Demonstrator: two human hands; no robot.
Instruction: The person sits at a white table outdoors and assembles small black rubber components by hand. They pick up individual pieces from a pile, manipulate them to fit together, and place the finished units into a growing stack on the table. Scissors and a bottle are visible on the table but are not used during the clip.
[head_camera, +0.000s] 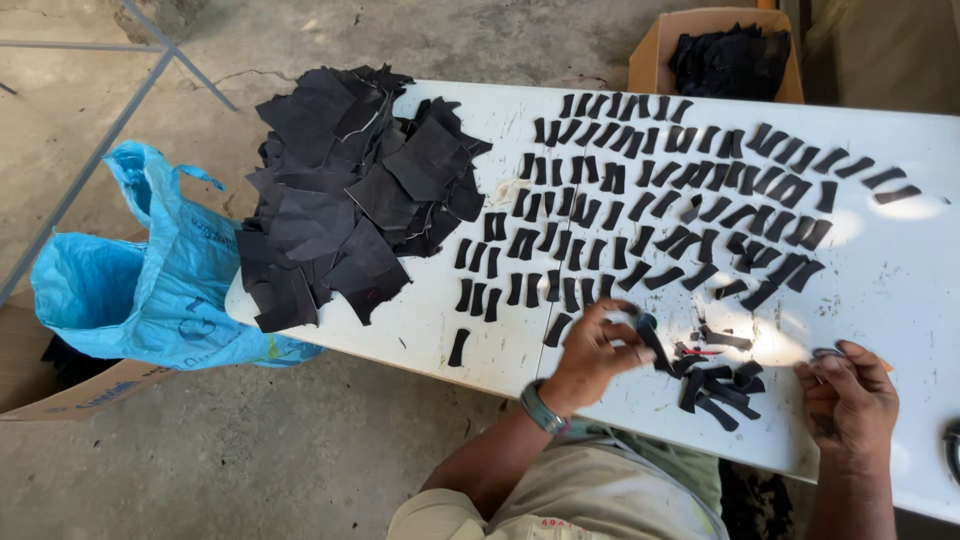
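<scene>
The left hand (592, 352) is pinching a black strip (652, 342) at its fingertips, the strip's long axis slanting down and to the right toward the small pile of strips (718, 390) lying between both hands; the right hand (848, 395) is resting curled on the white table (900, 290), fingers drawn together around something small I cannot tell, slightly farther from the pile.

1. Narrow black curved leather strip (655, 345): pinched at its upper end between the left-hand fingertips, hanging slanted down and to the right from the grip.
2. Small heap of like black leather strips (718, 390): lying flat and overlapped on the white table, just right of and below that grip.
</scene>
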